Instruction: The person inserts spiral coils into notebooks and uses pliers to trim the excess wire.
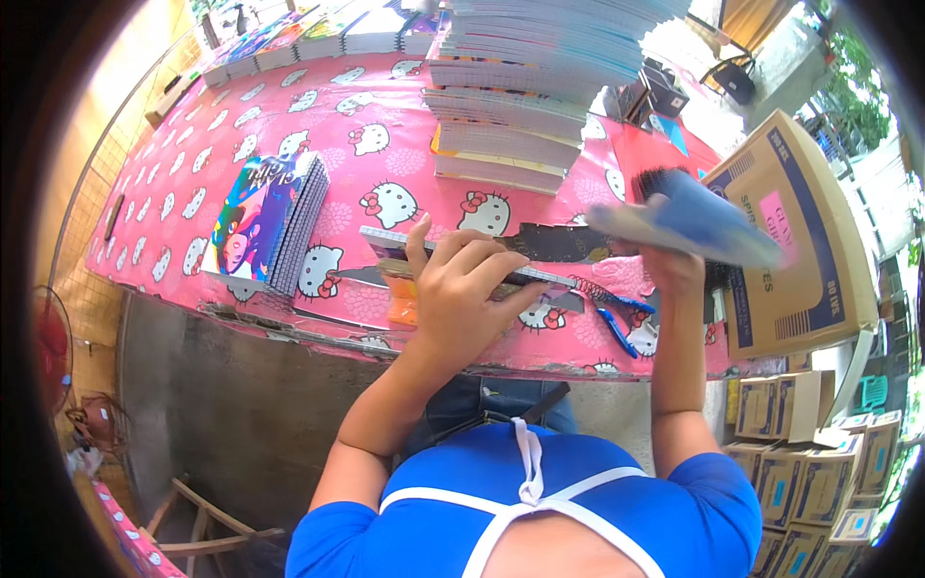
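Observation:
My left hand (469, 287) grips a thin notebook (385, 238) that stands on its long edge near the table's front, fingers over the top and thumb on the near side. An orange piece (403, 301) shows beside it. My right hand (672, 270) is raised at the right, closed around a flat blue thing with a pale edge (718, 222); motion blurs it too much to name its kind. Between the hands, blue-handled pliers (617, 330) lie next to a black wire coil (607, 297). A dark strip (554, 243) lies behind the held notebook.
A stack of spiral notebooks (270, 222) sits at left on the pink patterned tablecloth (332, 207). A tall pile of notebooks (511, 116) rises at the centre back, with more notebooks (371, 34) behind. A cardboard box (800, 241) stands at right; several cartons (800, 482) are stacked below.

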### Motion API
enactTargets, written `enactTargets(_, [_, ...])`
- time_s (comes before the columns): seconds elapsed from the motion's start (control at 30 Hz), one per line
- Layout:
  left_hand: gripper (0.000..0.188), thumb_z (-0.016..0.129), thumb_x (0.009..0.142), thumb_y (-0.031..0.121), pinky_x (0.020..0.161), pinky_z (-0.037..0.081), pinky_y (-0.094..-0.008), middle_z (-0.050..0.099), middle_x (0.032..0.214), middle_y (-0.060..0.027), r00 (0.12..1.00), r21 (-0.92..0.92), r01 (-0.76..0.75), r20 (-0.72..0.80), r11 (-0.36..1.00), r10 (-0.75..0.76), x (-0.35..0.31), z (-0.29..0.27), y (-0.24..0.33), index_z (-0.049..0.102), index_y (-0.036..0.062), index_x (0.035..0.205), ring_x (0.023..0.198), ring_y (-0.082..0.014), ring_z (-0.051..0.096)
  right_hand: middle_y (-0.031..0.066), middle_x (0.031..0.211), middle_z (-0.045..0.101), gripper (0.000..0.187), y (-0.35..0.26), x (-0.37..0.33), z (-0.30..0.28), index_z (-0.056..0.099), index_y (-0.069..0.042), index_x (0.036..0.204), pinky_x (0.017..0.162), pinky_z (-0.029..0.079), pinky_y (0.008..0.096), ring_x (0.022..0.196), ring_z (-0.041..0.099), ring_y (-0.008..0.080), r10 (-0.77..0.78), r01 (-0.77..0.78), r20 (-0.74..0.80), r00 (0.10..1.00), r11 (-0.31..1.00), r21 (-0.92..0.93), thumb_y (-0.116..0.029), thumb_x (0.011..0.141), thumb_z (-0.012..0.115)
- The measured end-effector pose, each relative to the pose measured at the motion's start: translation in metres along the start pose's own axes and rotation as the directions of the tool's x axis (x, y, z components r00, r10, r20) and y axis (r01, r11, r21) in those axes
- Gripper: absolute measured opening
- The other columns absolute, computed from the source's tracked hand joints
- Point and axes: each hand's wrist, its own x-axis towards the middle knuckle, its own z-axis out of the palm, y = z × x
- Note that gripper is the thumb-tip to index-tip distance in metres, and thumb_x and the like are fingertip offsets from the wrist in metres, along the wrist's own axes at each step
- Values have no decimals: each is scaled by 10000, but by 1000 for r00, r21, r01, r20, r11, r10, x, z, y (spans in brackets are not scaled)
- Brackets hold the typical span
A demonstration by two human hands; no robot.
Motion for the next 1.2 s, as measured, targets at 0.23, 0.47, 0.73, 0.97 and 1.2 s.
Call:
enactTargets(0.23, [295, 810, 617, 294, 1030, 229, -484, 658, 811, -4, 999, -74, 37, 16, 997, -36, -2, 1, -4, 697, 123, 830, 889, -197, 599, 64, 833, 660, 266, 0, 8, 19, 626, -35, 919, 721, 491, 269, 788, 612, 150, 224, -234, -97, 970, 966, -114, -146, 728, 773])
enactTargets(0.47, [374, 819, 603, 354, 1007, 170, -575, 630, 1037, -34, 989, 251, 146, -57, 957, -136, 8, -29, -3, 682, 111, 853, 1078, -248, 528, 123, 962, 638, 421, 13, 18, 20, 588, -28, 1038, 733, 522, 340, 833, 636, 238, 247, -231, 31, 969, 939, -255, -124, 683, 792])
enactTargets(0.73, [378, 862, 544, 301, 952, 277, -451, 611, 1103, -57, 986, 62, 166, -7, 984, -166, -5, -31, -29, 674, 112, 812, 1062, -248, 516, 65, 891, 656, 379, 11, 32, 58, 616, -27, 947, 700, 499, 321, 772, 606, 151, 309, -320, 87, 947, 929, 184, -98, 629, 810])
enactTargets(0.97, [407, 872, 557, 233, 960, 348, -488, 403, 1326, -216, 970, -45, 204, -124, 978, -208, -2, -36, -36, 629, 36, 818, 1163, -367, 422, 87, 911, 668, 496, 27, 40, 43, 594, -11, 1041, 710, 524, 324, 804, 654, 204, 272, -294, 143, 952, 940, 172, -121, 608, 810])
enactTargets(1.2, [481, 903, 518, 196, 860, 495, -415, 404, 1322, -210, 952, -123, 275, -106, 954, -288, -9, -35, -45, 632, 20, 873, 1117, -341, 501, 58, 886, 648, 310, 13, 58, 82, 607, -27, 909, 759, 507, 303, 818, 611, 161, 285, -280, 34, 958, 954, -106, -24, 629, 741])
